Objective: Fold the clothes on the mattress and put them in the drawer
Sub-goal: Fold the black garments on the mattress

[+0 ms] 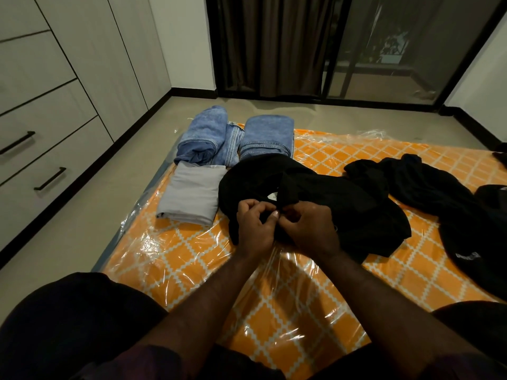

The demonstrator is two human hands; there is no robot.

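Black garment point(329, 193) pinched between fingers point(248, 207)

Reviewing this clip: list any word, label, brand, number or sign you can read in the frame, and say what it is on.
White neck label inside the crumpled black garment that both hands grip: one letter, perhaps "G", too small to read for certain.
White lettering on the dark garment at the right edge: blurred, not readable.
Folded blue jeans and folded grey cloth: no text visible.
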